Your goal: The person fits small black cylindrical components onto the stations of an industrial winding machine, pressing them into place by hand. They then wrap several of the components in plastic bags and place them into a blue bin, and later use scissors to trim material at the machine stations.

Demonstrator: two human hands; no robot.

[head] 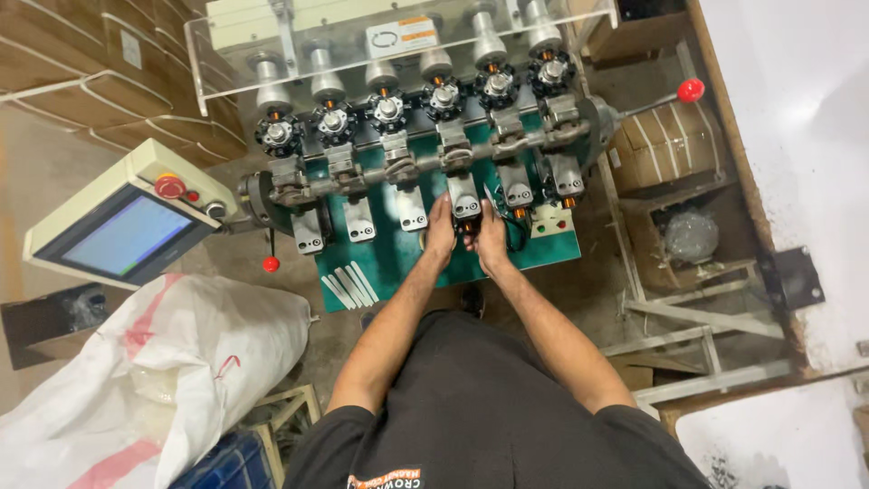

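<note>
A winding machine (407,154) with a row of several spindle stations stands on a green base plate (398,258) in front of me. My left hand (441,231) and my right hand (491,237) meet at the station fourth from the left, fingers closed around a small dark wound part (468,226) just below its grey holder. The part is mostly hidden between my fingers. Copper-wound black parts (387,109) sit on the upper spindles under a clear plastic guard (235,54).
A beige control box (127,217) with a blue screen and red button stands at left. Below it lies a white sack (172,362). Red-knobbed levers (691,89) stick out at both ends. Cardboard boxes (670,145) and a metal frame (688,317) sit at right.
</note>
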